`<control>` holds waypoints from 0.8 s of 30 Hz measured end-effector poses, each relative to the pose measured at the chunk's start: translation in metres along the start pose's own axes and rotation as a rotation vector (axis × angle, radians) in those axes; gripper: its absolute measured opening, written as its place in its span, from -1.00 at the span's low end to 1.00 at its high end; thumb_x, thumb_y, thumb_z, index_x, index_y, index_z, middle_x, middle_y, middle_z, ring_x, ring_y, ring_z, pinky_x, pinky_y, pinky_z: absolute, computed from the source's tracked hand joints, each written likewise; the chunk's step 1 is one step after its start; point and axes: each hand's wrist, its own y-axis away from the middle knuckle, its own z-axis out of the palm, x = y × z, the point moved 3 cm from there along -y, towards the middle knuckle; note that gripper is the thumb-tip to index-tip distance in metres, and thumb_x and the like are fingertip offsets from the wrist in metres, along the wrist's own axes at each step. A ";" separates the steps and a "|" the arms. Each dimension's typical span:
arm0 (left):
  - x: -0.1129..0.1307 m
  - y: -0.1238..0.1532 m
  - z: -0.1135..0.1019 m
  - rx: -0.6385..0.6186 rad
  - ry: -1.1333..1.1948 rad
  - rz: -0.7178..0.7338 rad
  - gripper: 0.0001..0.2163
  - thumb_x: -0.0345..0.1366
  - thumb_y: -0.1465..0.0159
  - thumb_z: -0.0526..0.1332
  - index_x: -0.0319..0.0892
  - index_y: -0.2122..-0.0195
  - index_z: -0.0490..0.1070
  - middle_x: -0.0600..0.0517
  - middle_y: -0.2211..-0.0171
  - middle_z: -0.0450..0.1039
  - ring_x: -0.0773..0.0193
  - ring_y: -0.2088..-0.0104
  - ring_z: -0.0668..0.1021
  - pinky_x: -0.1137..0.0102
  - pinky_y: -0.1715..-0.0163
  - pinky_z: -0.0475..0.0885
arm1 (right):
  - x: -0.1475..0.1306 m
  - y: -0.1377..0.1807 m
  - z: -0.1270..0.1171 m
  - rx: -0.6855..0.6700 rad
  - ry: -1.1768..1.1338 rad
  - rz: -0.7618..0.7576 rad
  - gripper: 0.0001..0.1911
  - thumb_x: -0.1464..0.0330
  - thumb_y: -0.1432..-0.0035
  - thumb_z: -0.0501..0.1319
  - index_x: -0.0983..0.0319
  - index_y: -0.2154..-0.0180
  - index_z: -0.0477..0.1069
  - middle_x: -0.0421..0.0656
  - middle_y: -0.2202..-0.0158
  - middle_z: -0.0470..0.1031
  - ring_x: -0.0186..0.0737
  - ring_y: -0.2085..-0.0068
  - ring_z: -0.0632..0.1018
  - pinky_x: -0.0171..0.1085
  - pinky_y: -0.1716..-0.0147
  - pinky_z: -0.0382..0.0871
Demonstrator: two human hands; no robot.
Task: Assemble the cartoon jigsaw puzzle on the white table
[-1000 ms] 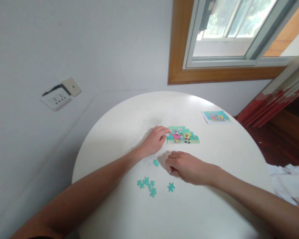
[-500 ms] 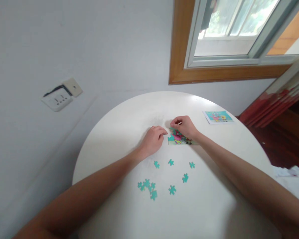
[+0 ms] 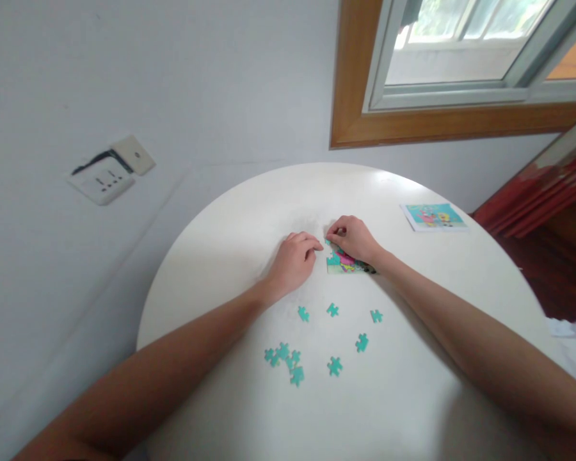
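Observation:
A partly joined jigsaw puzzle (image 3: 344,264), teal with pink and yellow print, lies near the middle of the round white table. My right hand (image 3: 354,238) is over its upper edge, thumb and fingers pinched on a small teal puzzle piece (image 3: 327,241) at the upper left corner. The hand covers much of the puzzle. Just left of it, my left hand (image 3: 295,257) rests on the table, index finger stretched toward the puzzle and thumb apart, holding nothing. Nearer to me, loose teal pieces (image 3: 335,366) are spread out, with several bunched in a cluster (image 3: 283,351).
A printed picture card (image 3: 434,218) lies at the table's (image 3: 230,410) right far side. Behind are a wall with a socket (image 3: 103,180) and a wood-framed window (image 3: 343,121). A red curtain (image 3: 532,195) hangs at the right.
The camera view has shifted slightly. My right hand's fingertips have come down closer to the puzzle's upper left corner; my left hand stays beside it. The loose pieces lie as before.

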 end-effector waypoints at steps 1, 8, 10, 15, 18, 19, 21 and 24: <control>0.000 0.000 0.000 0.001 0.001 0.001 -0.70 -0.57 -0.26 0.08 -0.15 0.21 0.58 0.02 0.13 0.58 0.18 0.09 0.54 0.17 -0.06 0.39 | -0.001 0.000 0.000 -0.004 0.003 -0.006 -0.89 0.47 -0.07 0.31 0.24 0.46 0.60 -0.12 0.40 0.61 -0.24 0.37 0.54 -0.29 0.30 0.37; 0.000 0.000 0.000 -0.002 0.016 -0.008 -0.71 -0.56 -0.25 0.08 -0.14 0.22 0.57 0.02 0.13 0.58 0.18 0.08 0.54 0.17 -0.07 0.40 | -0.003 0.000 0.000 -0.014 0.073 -0.038 -0.89 0.48 -0.11 0.30 0.23 0.43 0.60 -0.12 0.38 0.60 -0.22 0.34 0.52 -0.27 0.25 0.35; 0.000 0.000 -0.001 0.001 0.018 -0.010 -0.71 -0.55 -0.25 0.09 -0.14 0.22 0.57 0.02 0.13 0.58 0.18 0.08 0.54 0.17 -0.07 0.40 | -0.002 0.000 0.001 -0.014 0.107 -0.041 -0.90 0.46 -0.11 0.31 0.24 0.42 0.60 -0.11 0.38 0.58 -0.20 0.33 0.51 -0.26 0.25 0.33; 0.001 0.000 -0.002 0.019 0.036 -0.022 -0.72 -0.55 -0.25 0.10 -0.13 0.23 0.57 0.01 0.12 0.57 0.17 0.07 0.53 0.17 -0.06 0.41 | 0.003 0.001 -0.004 0.086 0.118 -0.082 -0.88 0.44 -0.18 0.25 0.23 0.37 0.57 -0.12 0.34 0.55 -0.17 0.27 0.47 -0.21 0.15 0.31; 0.001 0.000 -0.003 0.021 0.040 -0.024 -0.72 -0.56 -0.25 0.11 -0.14 0.23 0.58 0.01 0.12 0.57 0.17 0.08 0.53 0.18 -0.06 0.40 | 0.005 0.004 -0.009 0.128 0.109 -0.106 -0.88 0.42 -0.19 0.25 0.22 0.36 0.57 -0.11 0.31 0.54 -0.12 0.20 0.46 -0.16 0.09 0.30; 0.001 0.000 -0.003 0.021 0.042 -0.024 -0.72 -0.57 -0.25 0.11 -0.15 0.23 0.58 0.01 0.13 0.57 0.17 0.08 0.53 0.18 -0.06 0.40 | 0.005 0.005 -0.009 0.120 0.114 -0.110 -0.89 0.41 -0.19 0.26 0.22 0.37 0.57 -0.10 0.30 0.54 -0.11 0.18 0.46 -0.16 0.08 0.30; 0.001 0.000 -0.003 0.019 0.045 -0.023 -0.73 -0.57 -0.25 0.11 -0.15 0.24 0.57 0.01 0.13 0.57 0.18 0.08 0.53 0.18 -0.06 0.40 | 0.004 0.007 -0.008 0.093 0.129 -0.123 -0.90 0.39 -0.18 0.29 0.21 0.36 0.59 -0.09 0.28 0.54 -0.08 0.15 0.45 -0.15 0.08 0.30; 0.001 0.000 -0.003 0.019 0.042 -0.021 -0.73 -0.57 -0.25 0.11 -0.15 0.24 0.57 0.01 0.13 0.57 0.17 0.08 0.54 0.17 -0.06 0.40 | 0.001 0.010 -0.006 0.038 0.153 -0.148 -0.92 0.36 -0.16 0.33 0.19 0.34 0.62 -0.08 0.26 0.53 -0.07 0.13 0.44 -0.14 0.08 0.30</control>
